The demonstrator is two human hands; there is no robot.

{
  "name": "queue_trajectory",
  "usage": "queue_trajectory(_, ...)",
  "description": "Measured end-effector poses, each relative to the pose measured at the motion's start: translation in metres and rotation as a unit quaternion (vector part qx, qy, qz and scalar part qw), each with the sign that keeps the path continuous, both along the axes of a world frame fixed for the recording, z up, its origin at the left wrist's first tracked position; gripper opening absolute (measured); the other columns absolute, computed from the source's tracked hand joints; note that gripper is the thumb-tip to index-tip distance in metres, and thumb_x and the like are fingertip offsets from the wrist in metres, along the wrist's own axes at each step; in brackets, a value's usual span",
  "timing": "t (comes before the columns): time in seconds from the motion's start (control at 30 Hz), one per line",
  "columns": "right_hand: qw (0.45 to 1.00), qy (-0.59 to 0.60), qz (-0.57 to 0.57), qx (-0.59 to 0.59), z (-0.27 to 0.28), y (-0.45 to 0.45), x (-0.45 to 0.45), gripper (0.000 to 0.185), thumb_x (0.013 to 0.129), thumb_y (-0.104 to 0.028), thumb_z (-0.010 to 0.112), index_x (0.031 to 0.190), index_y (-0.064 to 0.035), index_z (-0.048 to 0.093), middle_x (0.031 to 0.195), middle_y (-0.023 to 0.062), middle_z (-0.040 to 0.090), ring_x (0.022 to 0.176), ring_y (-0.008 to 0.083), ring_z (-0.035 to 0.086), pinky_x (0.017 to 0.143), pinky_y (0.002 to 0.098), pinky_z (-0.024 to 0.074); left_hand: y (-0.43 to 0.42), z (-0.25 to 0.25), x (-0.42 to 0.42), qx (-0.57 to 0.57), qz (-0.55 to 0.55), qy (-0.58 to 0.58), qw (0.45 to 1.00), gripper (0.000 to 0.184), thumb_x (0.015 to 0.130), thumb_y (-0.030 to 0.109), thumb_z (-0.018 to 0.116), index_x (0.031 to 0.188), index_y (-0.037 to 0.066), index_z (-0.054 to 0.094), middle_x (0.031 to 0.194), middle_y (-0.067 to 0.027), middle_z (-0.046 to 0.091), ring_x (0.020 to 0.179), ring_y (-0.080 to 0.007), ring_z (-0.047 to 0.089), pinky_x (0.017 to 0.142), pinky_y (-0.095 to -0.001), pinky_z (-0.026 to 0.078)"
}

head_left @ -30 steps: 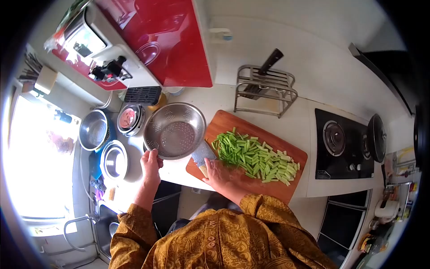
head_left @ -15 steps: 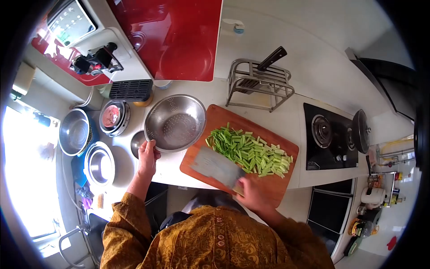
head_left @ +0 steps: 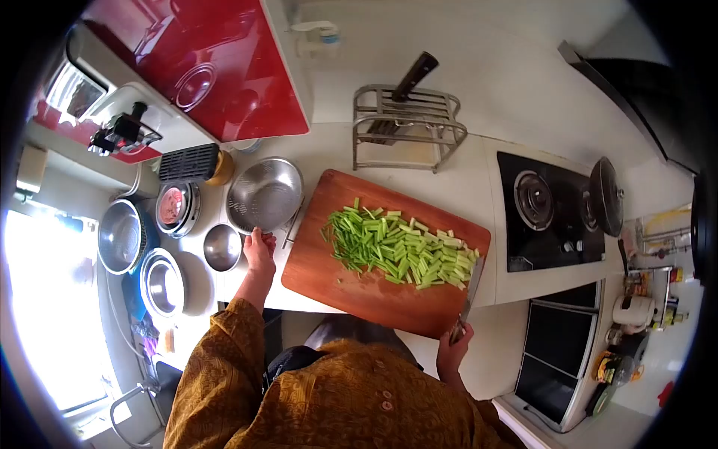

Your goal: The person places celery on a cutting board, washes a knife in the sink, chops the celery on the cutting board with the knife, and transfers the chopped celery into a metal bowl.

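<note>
Showing white wall (head_left: 508, 82) behind stove (head_left: 557, 224), pale countertop (head_left: 480, 183) beside stove, glossy red panel (head_left: 232, 82) left of stove. Seeing overexposed window (head_left: 52, 307) farther left, dark-fronted unit (head_left: 553, 352) below stove.

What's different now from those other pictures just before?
The knife, still in the right hand, went from the cutting board's left side to its right end. The colander moved left, away from the board, uncovering a small bowl. The left hand stayed at its rim; the chopped green stalks stayed put.

Grn veg (head_left: 396, 251), red-brn brd (head_left: 313, 268)
</note>
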State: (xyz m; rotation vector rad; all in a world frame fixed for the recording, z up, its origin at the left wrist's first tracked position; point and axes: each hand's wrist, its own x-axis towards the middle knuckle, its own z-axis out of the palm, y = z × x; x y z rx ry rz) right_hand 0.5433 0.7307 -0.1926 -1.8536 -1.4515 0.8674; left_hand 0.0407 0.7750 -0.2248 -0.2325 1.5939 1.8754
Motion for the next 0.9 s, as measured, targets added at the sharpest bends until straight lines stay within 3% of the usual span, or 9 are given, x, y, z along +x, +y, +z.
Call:
queue_trajectory(0.1, 0.999, 0.001, -0.021, 0.026, -0.008, 0.007, -0.011, 0.052, 0.084, -0.006, 0.060, 0.130, -0.0012, 0.035, 0.111, 0.0216, 0.057, 0.097, 0.0289, 0.060, 0.085, 0.0381, 0.0471, 0.002, -0.004, 0.013, 0.005, -0.025, -0.016, 1.000, 0.020, 0.094, 0.029, 0.056, 0.095, 0.010, 0.050, 0.078, -0.0062, 0.059, 0.067, -0.0149, 0.058, 0.057, -0.0249, 0.047)
queue_trajectory(0.13, 0.999, 0.000, -0.008, 0.037, -0.012, 0.010, -0.010, 0.050, 0.084, -0.003, 0.058, 0.129, -0.0014, 0.035, 0.106, 0.0180, 0.057, 0.091, 0.0249, 0.059, 0.081, 0.0362, 0.0479, 0.002, -0.002, 0.019, -0.027, -0.036, -0.001, 0.999, 0.028, 0.095, 0.036, 0.055, 0.099, 0.009, 0.051, 0.087, -0.0056, 0.060, 0.078, -0.0145, 0.059, 0.067, -0.0271, 0.049)
queue_trajectory(0.23, 1.000, 0.025, -0.009, 0.001, -0.028, 0.014, 0.005, 0.048, 0.086, -0.001, 0.056, 0.129, -0.0027, 0.034, 0.092, 0.0120, 0.058, 0.075, 0.0178, 0.059, 0.068, 0.0327, 0.0498, -0.011, -0.039, 0.012, -0.116, -0.171, 0.121, 0.971, 0.043, 0.094, 0.049, 0.053, 0.105, 0.007, 0.053, 0.094, -0.0047, 0.061, 0.085, -0.0161, 0.059, 0.075, -0.0311, 0.046)
queue_trajectory(0.27, 0.999, 0.028, 0.006, 0.017, -0.027, 0.020, 0.004, 0.047, 0.086, -0.002, 0.055, 0.129, -0.0030, 0.034, 0.090, 0.0111, 0.058, 0.070, 0.0168, 0.059, 0.064, 0.0318, 0.0493, -0.011, -0.041, 0.026, -0.132, -0.160, 0.228, 0.951, 0.043, 0.096, 0.044, 0.052, 0.107, 0.003, 0.054, 0.097, -0.0084, 0.062, 0.087, -0.0230, 0.060, 0.078, -0.0330, 0.045)
queue_trajectory(0.37, 0.998, 0.046, 0.008, 0.037, -0.019, 0.028, -0.002, 0.045, 0.088, -0.003, 0.055, 0.128, -0.0028, 0.034, 0.087, 0.0097, 0.058, 0.066, 0.0160, 0.058, 0.060, 0.0301, 0.0492, -0.025, -0.031, 0.061, -0.356, -0.329, 0.588, 0.648, 0.057, 0.082, 0.030, 0.068, 0.128, 0.003, 0.047, 0.123, -0.0168, 0.053, 0.115, -0.0381, 0.048, 0.097, -0.0442, 0.039)
queue_trajectory(0.43, 0.994, 0.092, -0.044, -0.039, -0.012, 0.031, -0.002, 0.048, 0.086, -0.008, 0.061, 0.127, -0.0019, 0.037, 0.093, 0.0142, 0.061, 0.081, 0.0235, 0.062, 0.073, 0.0353, 0.0496, -0.028, -0.004, 0.097, -0.391, -0.371, 0.491, 0.685, 0.079, 0.076, 0.024, 0.072, 0.143, 0.011, 0.032, 0.139, -0.0158, 0.038, 0.123, -0.0408, 0.039, 0.103, -0.0505, 0.034)
queue_trajectory(0.5, 0.997, 0.056, -0.047, -0.013, -0.024, 0.034, 0.005, 0.047, 0.087, -0.008, 0.060, 0.126, -0.0015, 0.037, 0.091, 0.0139, 0.061, 0.079, 0.0241, 0.062, 0.072, 0.0357, 0.0495, -0.031, -0.009, 0.101, -0.402, -0.364, 0.464, 0.700, 0.081, 0.075, 0.020, 0.072, 0.144, 0.011, 0.031, 0.139, -0.0148, 0.038, 0.123, -0.0398, 0.039, 0.103, -0.0512, 0.034)
queue_trajectory(0.57, 0.998, 0.038, -0.002, 0.048, -0.024, 0.047, 0.008, 0.043, 0.089, -0.004, 0.055, 0.127, -0.0009, 0.034, 0.085, 0.0085, 0.059, 0.062, 0.0145, 0.057, 0.058, 0.0295, 0.0493, -0.042, -0.015, 0.106, -0.396, -0.359, 0.464, 0.707, 0.082, 0.074, 0.019, 0.072, 0.145, 0.011, 0.031, 0.139, -0.0144, 0.038, 0.123, -0.0398, 0.039, 0.102, -0.0512, 0.035)
queue_trajectory(0.9, 0.995, 0.026, 0.056, 0.080, -0.022, 0.099, 0.022, 0.043, 0.091, -0.005, 0.054, 0.129, -0.0018, 0.035, 0.084, 0.0080, 0.060, 0.063, 0.0150, 0.058, 0.058, 0.0308, 0.0498, -0.050, 0.000, 0.136, -0.427, -0.313, 0.412, 0.741, 0.081, 0.072, 0.019, 0.074, 0.142, 0.008, 0.034, 0.137, -0.0164, 0.039, 0.122, -0.0410, 0.039, 0.104, -0.0496, 0.034)
